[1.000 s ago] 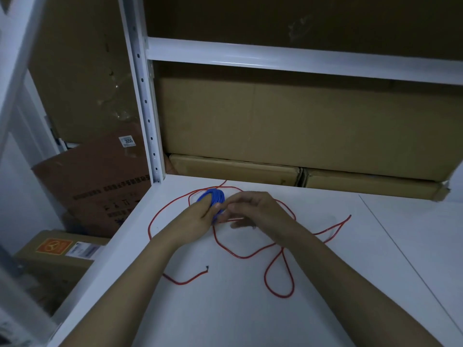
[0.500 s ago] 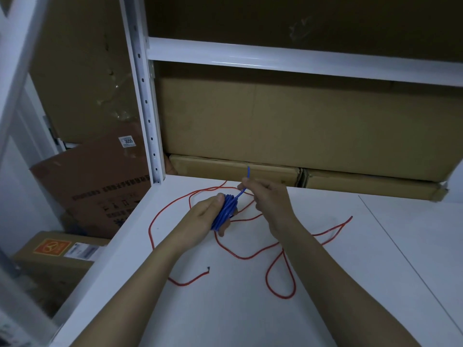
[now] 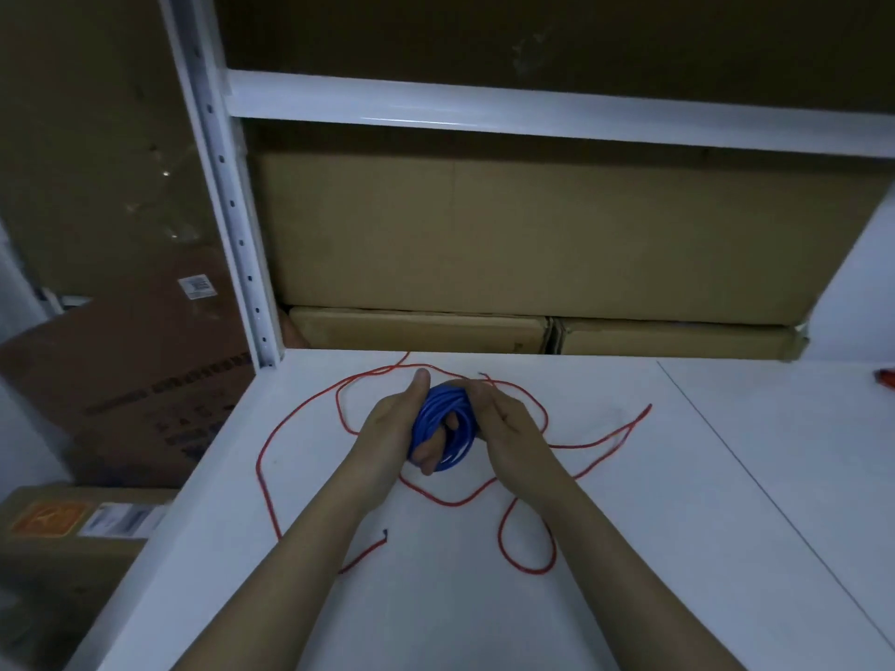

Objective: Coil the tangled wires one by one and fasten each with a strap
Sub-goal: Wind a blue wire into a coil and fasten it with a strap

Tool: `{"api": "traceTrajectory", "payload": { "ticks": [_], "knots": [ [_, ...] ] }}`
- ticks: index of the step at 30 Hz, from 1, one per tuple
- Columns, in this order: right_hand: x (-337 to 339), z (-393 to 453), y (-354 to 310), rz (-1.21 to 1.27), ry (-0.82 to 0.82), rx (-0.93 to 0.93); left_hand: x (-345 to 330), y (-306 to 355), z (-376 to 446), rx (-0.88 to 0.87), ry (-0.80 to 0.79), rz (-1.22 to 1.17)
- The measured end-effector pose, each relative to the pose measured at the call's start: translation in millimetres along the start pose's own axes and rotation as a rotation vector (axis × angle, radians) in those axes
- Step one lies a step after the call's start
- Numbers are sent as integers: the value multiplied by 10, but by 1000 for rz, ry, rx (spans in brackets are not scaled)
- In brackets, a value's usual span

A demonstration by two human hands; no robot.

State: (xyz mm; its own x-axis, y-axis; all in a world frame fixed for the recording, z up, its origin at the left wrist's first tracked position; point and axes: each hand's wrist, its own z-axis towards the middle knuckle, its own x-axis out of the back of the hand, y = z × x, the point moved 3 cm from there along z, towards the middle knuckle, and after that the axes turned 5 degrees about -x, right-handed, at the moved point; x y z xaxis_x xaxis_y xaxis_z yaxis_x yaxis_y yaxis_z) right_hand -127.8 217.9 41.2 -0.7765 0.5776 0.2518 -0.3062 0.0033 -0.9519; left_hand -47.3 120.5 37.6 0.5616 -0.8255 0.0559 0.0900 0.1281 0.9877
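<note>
A blue wire wound into a tight coil point(image 3: 443, 426) is held between both hands above the white shelf top point(image 3: 678, 477). My left hand point(image 3: 392, 428) grips the coil from the left, thumb up and fingers curled through its underside. My right hand point(image 3: 508, 428) holds the coil's right side, its fingertips hidden behind the coil. A long red wire point(image 3: 300, 414) lies loose in wide loops on the shelf around and under the hands, one end near the front point(image 3: 385, 532). No strap is visible.
A white perforated upright point(image 3: 227, 201) and crossbeam point(image 3: 532, 118) frame the shelf. Cardboard boxes point(image 3: 532, 244) fill the back. More boxes point(image 3: 121, 380) stand on the floor at the left. A small red object point(image 3: 886, 380) shows at the right edge.
My right hand, which was pulling the blue wire's free end upward, has come down onto the coil's right side. The coil now faces the camera, held between both hands.
</note>
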Motion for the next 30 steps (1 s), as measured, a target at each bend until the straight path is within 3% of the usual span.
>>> {"api": "traceTrajectory", "payload": {
  "ticks": [8,14,19,21,25,30],
  "knots": [
    [434,-429,154,38,176,15,-721,-24,211,115,-118,-9],
    [979,-920,332,-138,597,-32,-1561,-49,167,45,-156,126],
    [1534,-1389,605,-197,787,-124,-2285,-122,-6,-103,-290,318],
    [1829,-1588,703,-197,800,-146,-2625,-113,-122,-107,-375,414],
    [2501,-2093,840,-257,751,-160,-3391,-75,-389,12,-571,319],
    [3425,-2744,1018,-314,721,-179,-4439,-81,-651,-112,-691,375]
  ]
}}
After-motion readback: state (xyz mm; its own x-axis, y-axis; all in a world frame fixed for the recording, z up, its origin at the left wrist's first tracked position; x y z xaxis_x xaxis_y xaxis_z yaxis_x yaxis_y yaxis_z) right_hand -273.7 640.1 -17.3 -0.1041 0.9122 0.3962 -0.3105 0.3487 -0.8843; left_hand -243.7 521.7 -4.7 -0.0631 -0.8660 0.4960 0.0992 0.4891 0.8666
